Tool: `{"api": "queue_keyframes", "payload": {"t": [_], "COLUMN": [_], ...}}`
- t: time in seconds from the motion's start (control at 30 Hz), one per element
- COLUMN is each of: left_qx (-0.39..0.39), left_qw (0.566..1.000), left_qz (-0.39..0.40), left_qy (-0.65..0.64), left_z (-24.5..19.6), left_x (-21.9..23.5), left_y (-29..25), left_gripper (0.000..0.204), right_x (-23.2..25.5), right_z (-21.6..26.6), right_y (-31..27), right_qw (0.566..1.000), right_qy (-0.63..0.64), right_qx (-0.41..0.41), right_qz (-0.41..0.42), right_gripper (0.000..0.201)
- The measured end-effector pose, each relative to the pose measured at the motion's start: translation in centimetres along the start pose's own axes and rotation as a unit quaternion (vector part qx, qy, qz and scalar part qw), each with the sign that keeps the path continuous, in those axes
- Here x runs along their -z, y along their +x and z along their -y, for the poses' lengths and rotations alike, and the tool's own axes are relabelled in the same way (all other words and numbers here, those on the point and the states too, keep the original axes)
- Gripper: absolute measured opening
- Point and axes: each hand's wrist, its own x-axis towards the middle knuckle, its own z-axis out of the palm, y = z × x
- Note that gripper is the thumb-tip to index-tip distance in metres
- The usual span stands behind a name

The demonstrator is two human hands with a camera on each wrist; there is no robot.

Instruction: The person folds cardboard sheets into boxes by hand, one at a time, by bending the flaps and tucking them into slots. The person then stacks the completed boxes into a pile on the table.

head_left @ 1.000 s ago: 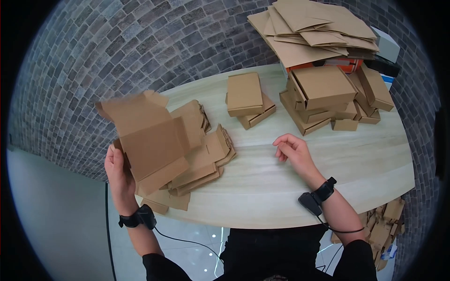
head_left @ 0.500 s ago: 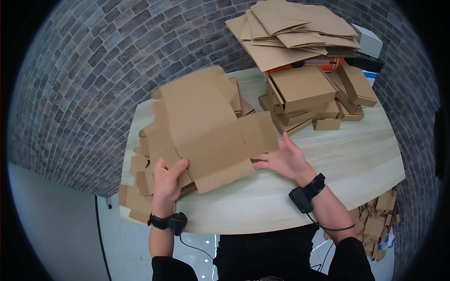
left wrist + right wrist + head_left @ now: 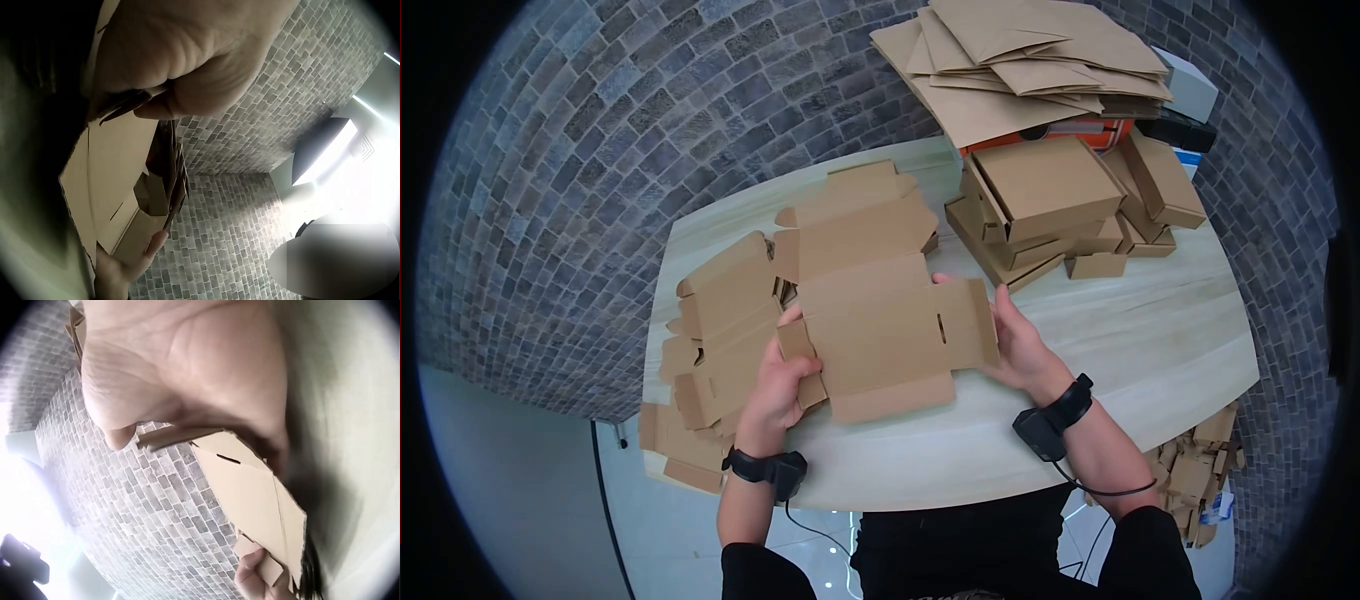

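An unfolded cardboard box blank point(image 3: 875, 330) spreads in front of me, its back panels reaching toward the far edge of the table point(image 3: 960, 450). My left hand point(image 3: 783, 385) pinches its left side flap, thumb on top and fingers partly hidden beneath. At the opposite side, my right hand point(image 3: 1022, 345) lies against the right flap point(image 3: 972, 325), which has a slot near its fold. The right thumb is straight along the outer edge, and fingers reach under the cardboard, mostly hidden. In the right wrist view, the flap's end point(image 3: 181, 434) is bent up by the palm.
More flat box blanks point(image 3: 725, 340) are piled at the left. Folded boxes point(image 3: 1050, 190) stack at the back right, with large cardboard sheets point(image 3: 1040, 60) above and behind them. Cardboard pieces point(image 3: 1195, 475) lie below the table's right side. A brick-patterned wall point(image 3: 650, 120) stands behind.
The left hand has carried the box blank from the left pile to the middle and lowered it. The right hand has come to its right flap, whose end now bends upward.
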Motion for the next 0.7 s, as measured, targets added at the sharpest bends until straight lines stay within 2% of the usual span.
{"api": "queue_keyframes", "payload": {"t": [0.07,0.13,0.27,0.33,0.43,0.47,0.53,0.57,0.6,0.63,0.7], "left_qx": [-0.004,-0.007,-0.022,-0.032,-0.022,0.005,0.032,0.026,0.018,0.018,0.050], "left_qw": [1.000,0.999,0.999,0.999,0.999,1.000,0.999,0.996,0.985,0.985,0.946], "left_qz": [0.003,0.001,0.005,0.007,-0.003,0.000,0.002,0.041,0.081,0.081,0.150], "left_qy": [-0.017,-0.034,-0.023,-0.025,-0.027,-0.008,0.009,-0.072,-0.151,-0.152,-0.283], "left_z": [0.8,1.5,2.4,2.6,3.0,3.2,3.2,3.1,3.0,3.0,3.1], "left_x": [0.0,0.2,1.0,1.1,1.7,2.1,2.5,2.5,2.5,2.7,3.1], "left_y": [0.4,0.6,0.5,0.3,0.2,0.3,0.5,0.6,0.7,0.9,1.2], "left_gripper": [0.082,0.083,0.083,0.082,0.073,0.066,0.059,0.053,0.047,0.047,0.045], "right_x": [-0.3,-0.4,0.1,-0.4,0.1,-0.1,-0.7,0.1,1.1,1.8,2.0], "right_z": [0.3,0.2,-0.4,-0.2,-0.6,-0.4,0.3,0.2,0.0,-0.1,0.0], "right_y": [0.0,0.2,0.6,0.7,0.5,0.4,0.4,0.5,0.7,0.8,0.7], "right_qw": [0.999,0.994,0.982,0.977,0.974,0.974,0.982,0.982,0.996,0.998,0.996], "right_qy": [0.042,-0.094,-0.168,-0.190,-0.194,-0.195,-0.138,-0.139,-0.050,0.040,0.062], "right_qx": [-0.027,-0.033,-0.045,-0.006,-0.005,-0.010,-0.029,-0.031,-0.039,-0.045,-0.057], "right_qz": [-0.009,-0.041,-0.078,-0.099,-0.117,-0.117,-0.124,-0.124,-0.060,0.005,-0.021], "right_gripper": [0.063,0.061,0.059,0.066,0.065,0.065,0.055,0.055,0.050,0.045,0.042]}}
